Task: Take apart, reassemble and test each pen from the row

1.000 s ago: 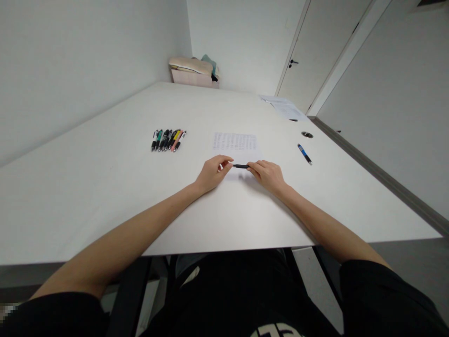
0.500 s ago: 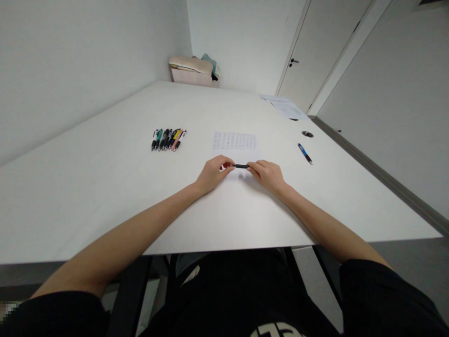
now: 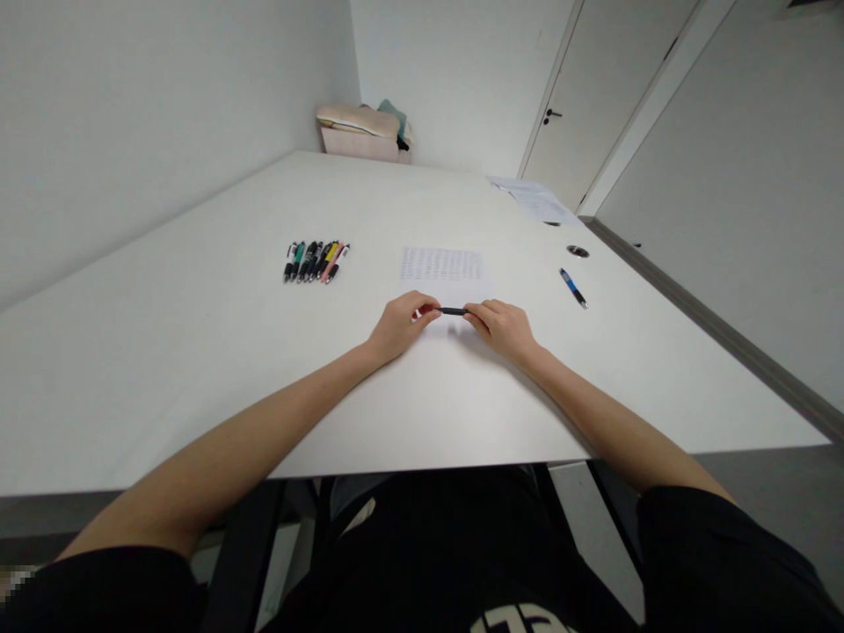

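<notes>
A pink box (image 3: 360,143) is at the top of the frame, with soft cloths (image 3: 360,120) piled up (in it or on it, I can't tell). The black pen (image 3: 453,310) is mid-frame, lying sideways, left to right; fingers hide its ends, so I can't tell where its tip points. The left hand (image 3: 402,318) pinches one end, the right hand (image 3: 502,327) the other. The left fingertips are a tiny bit farther right than a second ago.
</notes>
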Available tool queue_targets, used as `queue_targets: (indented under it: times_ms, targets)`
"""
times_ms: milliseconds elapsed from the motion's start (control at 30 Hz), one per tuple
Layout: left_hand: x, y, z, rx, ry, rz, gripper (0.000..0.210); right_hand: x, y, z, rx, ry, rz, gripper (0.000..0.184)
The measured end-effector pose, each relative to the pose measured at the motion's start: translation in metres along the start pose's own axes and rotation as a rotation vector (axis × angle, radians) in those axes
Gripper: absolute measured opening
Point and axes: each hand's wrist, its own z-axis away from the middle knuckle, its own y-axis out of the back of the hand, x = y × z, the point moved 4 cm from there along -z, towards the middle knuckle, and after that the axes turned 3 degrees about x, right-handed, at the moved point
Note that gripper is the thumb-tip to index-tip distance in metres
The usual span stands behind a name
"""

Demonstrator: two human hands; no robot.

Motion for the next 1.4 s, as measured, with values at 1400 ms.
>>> queue_targets:
  times_ms: [1400]
  targets:
    - [0.0004, 0.0006, 0.0004, 0.01, 0.0, -0.025, 0.017, -0.0005, -0.0001, 0.0005, -0.011, -0.001, 0.007, 0.039]
